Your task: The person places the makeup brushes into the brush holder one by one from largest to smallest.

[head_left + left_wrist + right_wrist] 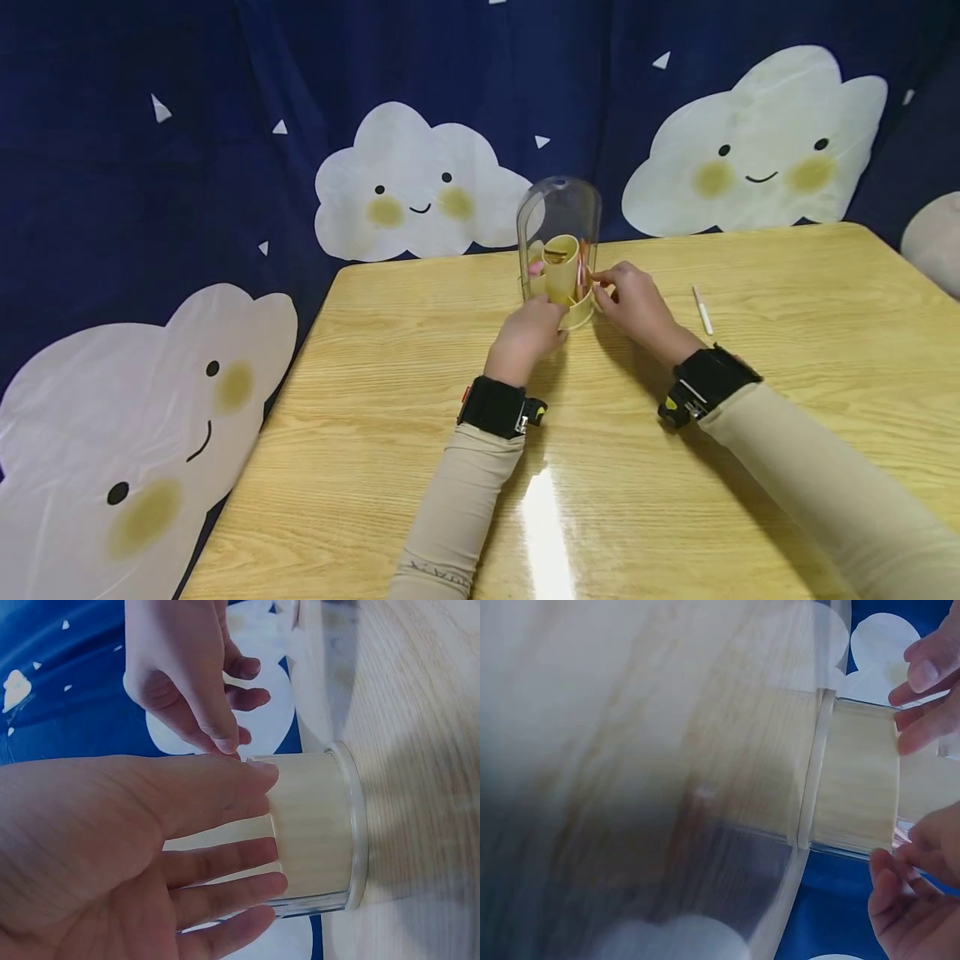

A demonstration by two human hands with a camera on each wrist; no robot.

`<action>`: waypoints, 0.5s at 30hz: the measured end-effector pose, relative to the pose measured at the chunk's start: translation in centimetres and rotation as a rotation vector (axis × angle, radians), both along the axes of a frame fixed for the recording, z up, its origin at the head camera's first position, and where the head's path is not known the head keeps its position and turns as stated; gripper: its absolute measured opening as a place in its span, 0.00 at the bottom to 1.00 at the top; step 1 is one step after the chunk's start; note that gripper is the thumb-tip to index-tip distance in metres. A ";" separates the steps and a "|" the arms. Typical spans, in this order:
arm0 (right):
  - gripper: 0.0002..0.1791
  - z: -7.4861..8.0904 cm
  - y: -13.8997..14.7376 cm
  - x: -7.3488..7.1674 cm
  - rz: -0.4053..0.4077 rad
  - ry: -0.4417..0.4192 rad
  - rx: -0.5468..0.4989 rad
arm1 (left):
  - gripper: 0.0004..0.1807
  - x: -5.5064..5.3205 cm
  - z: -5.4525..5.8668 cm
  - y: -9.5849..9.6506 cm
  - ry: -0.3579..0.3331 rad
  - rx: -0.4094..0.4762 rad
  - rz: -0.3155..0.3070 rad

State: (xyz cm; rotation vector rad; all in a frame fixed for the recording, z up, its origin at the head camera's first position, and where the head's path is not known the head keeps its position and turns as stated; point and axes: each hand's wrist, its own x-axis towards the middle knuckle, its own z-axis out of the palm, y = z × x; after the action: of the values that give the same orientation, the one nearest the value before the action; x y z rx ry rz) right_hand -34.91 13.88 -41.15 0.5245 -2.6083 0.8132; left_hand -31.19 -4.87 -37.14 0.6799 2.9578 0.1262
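A cream round desktop organizer with a clear domed cover stands toward the table's back. Inside it rises a taller cream cylinder beside thin reddish items and something pink. My left hand touches the organizer's front; in the left wrist view its outstretched fingers rest along the cream wall. My right hand is at the organizer's right side, thumb and forefinger tips by its rim, other fingers loosely bent. Whether those two tips pinch the edge is too small to tell.
A white pen-like stick lies on the wooden table to the right of my right hand. Behind the table hangs a dark blue cloth with smiling clouds.
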 end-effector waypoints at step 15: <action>0.20 0.6 -0.8 3.3 0.238 -0.036 0.239 | 0.16 0.0 -0.4 -0.1 0.082 -0.035 -0.043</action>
State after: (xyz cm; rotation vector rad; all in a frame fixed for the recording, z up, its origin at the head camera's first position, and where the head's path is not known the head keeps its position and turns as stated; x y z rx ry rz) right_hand -31.61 13.06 -40.56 0.9089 -2.7278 0.5854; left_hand -31.18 -4.97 -37.58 0.7614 3.0129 0.0447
